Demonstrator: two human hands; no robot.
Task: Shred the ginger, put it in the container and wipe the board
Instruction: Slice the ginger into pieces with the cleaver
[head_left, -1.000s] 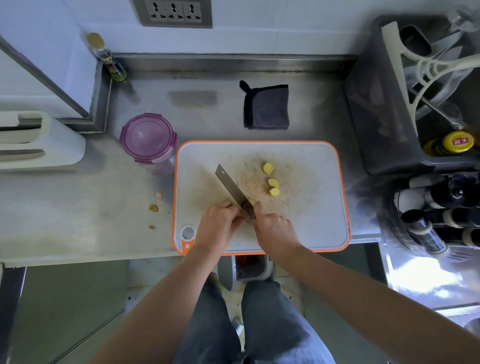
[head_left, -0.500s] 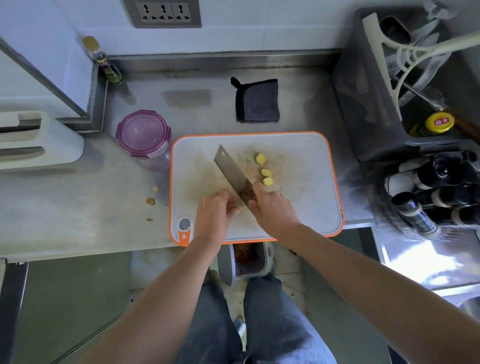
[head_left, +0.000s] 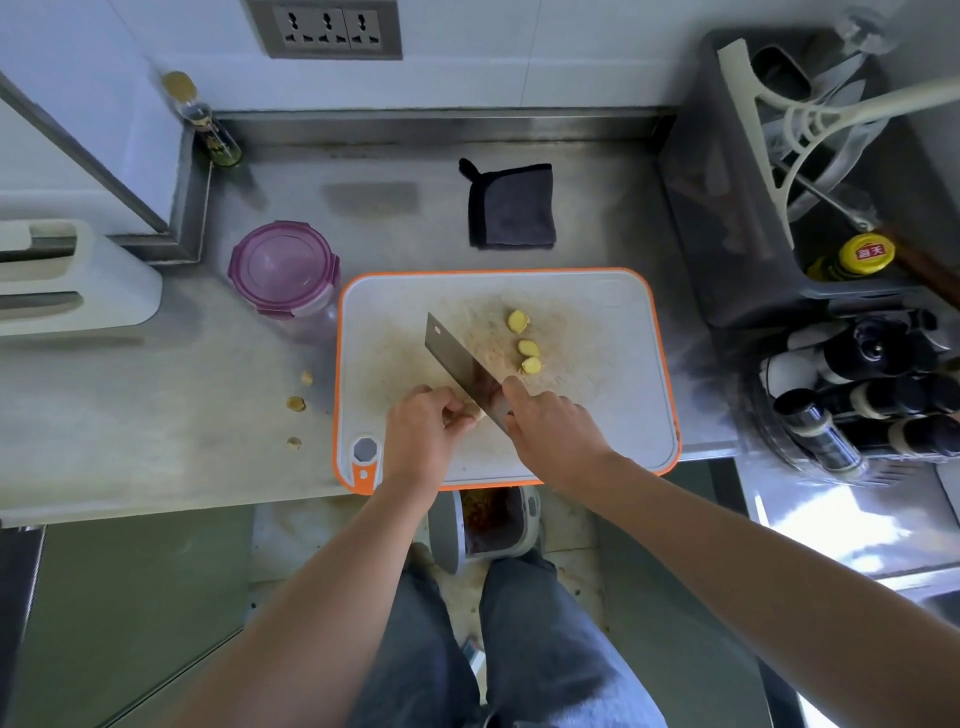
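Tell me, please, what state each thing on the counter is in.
Container: lid on.
Cloth: folded.
Board: stained, not yet wiped.
Knife: gripped by the right hand.
Ginger piece: held by the left hand beside the blade.
Ginger slices: three, loose on the board.

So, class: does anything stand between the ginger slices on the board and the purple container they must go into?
Yes. The cleaver, gripped by the right hand, crosses the board between the ginger slices and the container, whose purple lid is on.
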